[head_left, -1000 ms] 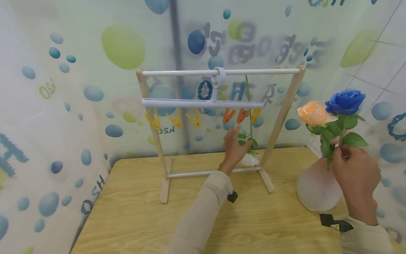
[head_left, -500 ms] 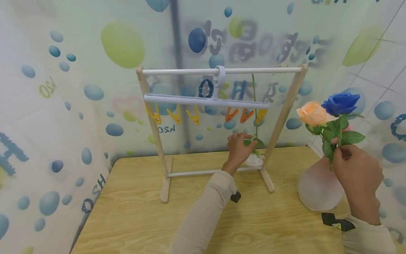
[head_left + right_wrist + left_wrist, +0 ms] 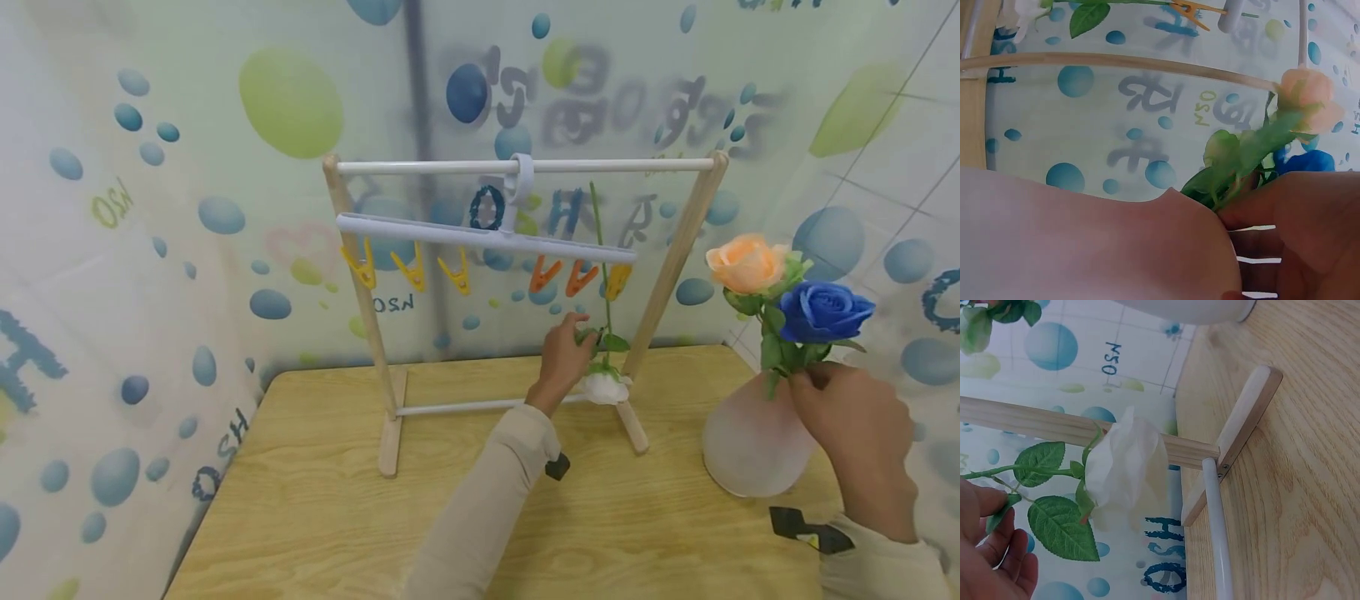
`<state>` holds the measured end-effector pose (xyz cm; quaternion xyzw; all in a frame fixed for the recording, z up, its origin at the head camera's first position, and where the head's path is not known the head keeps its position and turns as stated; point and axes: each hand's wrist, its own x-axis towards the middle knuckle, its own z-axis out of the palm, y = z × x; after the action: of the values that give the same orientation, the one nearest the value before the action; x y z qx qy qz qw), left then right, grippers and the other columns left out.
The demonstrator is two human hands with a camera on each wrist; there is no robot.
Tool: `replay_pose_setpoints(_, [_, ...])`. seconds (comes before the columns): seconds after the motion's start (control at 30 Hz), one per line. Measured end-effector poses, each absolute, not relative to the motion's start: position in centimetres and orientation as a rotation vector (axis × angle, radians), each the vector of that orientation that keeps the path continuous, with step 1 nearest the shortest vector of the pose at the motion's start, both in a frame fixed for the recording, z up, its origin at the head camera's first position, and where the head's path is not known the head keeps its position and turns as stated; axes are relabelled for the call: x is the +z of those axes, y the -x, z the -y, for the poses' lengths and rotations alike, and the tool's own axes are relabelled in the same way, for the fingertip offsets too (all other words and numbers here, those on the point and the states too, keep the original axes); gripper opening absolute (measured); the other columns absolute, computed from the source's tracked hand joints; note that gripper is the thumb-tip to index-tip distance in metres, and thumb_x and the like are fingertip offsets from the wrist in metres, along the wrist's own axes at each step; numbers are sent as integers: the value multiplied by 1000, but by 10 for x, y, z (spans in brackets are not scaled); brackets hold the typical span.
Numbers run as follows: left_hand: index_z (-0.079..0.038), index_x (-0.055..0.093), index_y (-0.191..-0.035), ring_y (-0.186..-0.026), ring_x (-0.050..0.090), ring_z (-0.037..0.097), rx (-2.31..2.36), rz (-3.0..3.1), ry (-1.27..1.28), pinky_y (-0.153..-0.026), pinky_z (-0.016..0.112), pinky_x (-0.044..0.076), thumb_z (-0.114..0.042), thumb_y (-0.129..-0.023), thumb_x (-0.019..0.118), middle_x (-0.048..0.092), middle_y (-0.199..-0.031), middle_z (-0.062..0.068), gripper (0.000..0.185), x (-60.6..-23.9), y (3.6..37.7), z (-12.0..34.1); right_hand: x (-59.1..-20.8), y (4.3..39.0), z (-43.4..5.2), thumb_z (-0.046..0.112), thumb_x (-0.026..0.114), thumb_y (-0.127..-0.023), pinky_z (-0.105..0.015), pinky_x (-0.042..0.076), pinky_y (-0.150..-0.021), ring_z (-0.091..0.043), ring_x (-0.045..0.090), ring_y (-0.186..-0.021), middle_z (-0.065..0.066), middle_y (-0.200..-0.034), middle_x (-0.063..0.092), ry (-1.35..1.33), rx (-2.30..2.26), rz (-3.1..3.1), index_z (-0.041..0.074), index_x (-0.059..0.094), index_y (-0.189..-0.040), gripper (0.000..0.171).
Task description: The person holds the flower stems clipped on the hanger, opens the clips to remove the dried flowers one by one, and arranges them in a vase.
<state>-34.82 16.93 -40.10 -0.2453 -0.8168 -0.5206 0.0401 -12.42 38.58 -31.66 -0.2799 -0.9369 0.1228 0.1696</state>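
here the left hand (image 3: 561,360) reaches up to a white rose (image 3: 607,387) that hangs head-down from a yellow clip (image 3: 617,282) on the white hanger (image 3: 480,237); its fingers (image 3: 997,540) pinch the stem and a leaf just above the bloom, which dangles near the right foot of the wooden rack (image 3: 678,242). the rack stands on the pale wooden worktop (image 3: 315,508), and the hanger carries more yellow and orange clips along its bar. the right hand (image 3: 862,433) sits at the mouth of a frosted round vase (image 3: 750,450), fingers curled round the stems of a blue rose (image 3: 823,310) and a peach rose (image 3: 748,263), both standing in the vase at the worktop's right edge.
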Motion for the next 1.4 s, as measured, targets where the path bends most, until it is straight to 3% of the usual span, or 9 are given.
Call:
replay_pose_setpoints(0.17, [-17, 68, -126, -70, 52, 12, -1575, 2493, 804, -73, 29, 46, -16, -99, 60, 72, -112, 6, 28, -401, 348, -168, -314, 123, -380, 28, 42, -98, -56, 43, -49, -60, 57, -83, -39, -112, 60, 828, 324, 2600, -7, 63, -119, 47])
replay_pose_setpoints(0.3, [-14, 72, -118, -92, 64, 13, -1570, 2490, 823, -86, 30, 51, -20, -100, 60, 71, -120, 1, 23, -401, 348, -166, -309, 121, -370, 24, 42, -97, -50, 38, -43, -56, 58, -76, -36, -103, 63, 841, 274, 2402, -8, 64, -114, 42])
replay_pose_setpoints(0.37, [-13, 73, -115, -94, 66, 15, -1585, 2483, 835, -87, 32, 52, -22, -99, 61, 71, -118, 1, 22, -401, 349, -165, -306, 122, -363, 22, 43, -98, -48, 35, -43, -54, 58, -74, -36, -97, 65, 804, 236, 2260, -11, 64, -111, 41])
replay_pose_setpoints(0.5, [-13, 73, -107, -84, 65, 14, -1592, 2485, 854, -82, 30, 53, -28, -96, 66, 72, -113, 1, 20, -401, 348, -162, -302, 124, -347, 19, 45, -100, -50, 34, -53, -51, 60, -79, -37, -94, 66, 630, 168, 1972, -15, 65, -107, 40])
replay_pose_setpoints(0.73, [-13, 71, -98, -113, 63, 17, -1561, 2514, 862, -95, 31, 51, -29, -93, 70, 70, -115, 1, 17, -400, 347, -157, -294, 135, -324, 17, 48, -96, -55, 36, -68, -50, 60, -76, -34, -87, 67, 423, 155, 1673, -14, 69, -97, 38])
replay_pose_setpoints(0.83, [-14, 70, -98, -113, 63, 18, -1592, 2524, 849, -94, 33, 51, -30, -95, 68, 70, -115, 0, 16, -400, 347, -156, -292, 145, -312, 14, 50, -91, -59, 38, -66, -50, 59, -71, -32, -78, 66, 343, 155, 1587, -12, 71, -89, 33])
replay_pose_setpoints(1.1, [-17, 67, -107, -115, 60, 18, -1641, 2543, 903, -95, 35, 50, -28, -99, 62, 68, -117, 0, 14, -404, 349, -154, -300, 179, -278, 13, 52, -93, -55, 38, -57, -43, 56, -68, -26, -75, 62, 77, 165, 1677, -9, 67, -85, 28])
replay_pose_setpoints(1.27, [-20, 62, -130, -127, 53, 19, -1671, 2562, 1035, -104, 38, 45, -35, -104, 50, 60, -135, 1, 32, -409, 349, -149, -305, 201, -272, 15, 51, -97, -51, 45, -51, -37, 61, -68, -22, -80, 65, -9, 145, 1861, -6, 68, -90, 27])
replay_pose_setpoints(1.4, [-18, 60, -134, -134, 49, 20, -1691, 2571, 1099, -109, 39, 42, -46, -104, 45, 57, -142, 1, 44, -409, 348, -146, -308, 221, -270, 12, 53, -95, -50, 46, -46, -35, 64, -66, -22, -82, 67, -12, 178, 1978, -6, 69, -94, 24])
